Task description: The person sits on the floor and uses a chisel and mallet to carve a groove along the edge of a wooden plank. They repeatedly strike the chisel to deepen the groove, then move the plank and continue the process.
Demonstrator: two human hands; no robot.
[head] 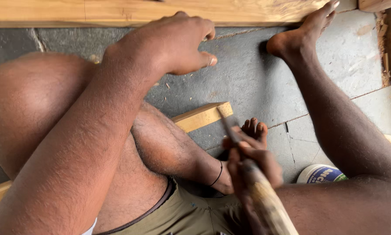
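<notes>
Your right hand (pixel 252 163) is wrapped tight around a wooden-handled chisel (pixel 256 182), its blade resting on the small wood strip (pixel 202 116) by your foot. Your left hand (pixel 173 41) hangs loosely curled (holding nothing) near the big plank (pixel 117 11).

I am looking down at the floor (pixel 256 82), where I sit with both legs folded over it. A long plank (pixel 117 11) lies across the far edge of the view, and my left hand (pixel 173 43) hangs just in front of it, above the floor. Nearer me, a shorter wooden piece (pixel 202 116) lies on the floor, running under my left leg. My right hand (pixel 252 161) sits low in the middle, wrapped around a chisel (pixel 256 182) whose tip reaches the near end of that piece. A small tub (pixel 319 174) stands on the floor to the right, tucked against my right leg. My right foot (pixel 302 32) touches the plank.
</notes>
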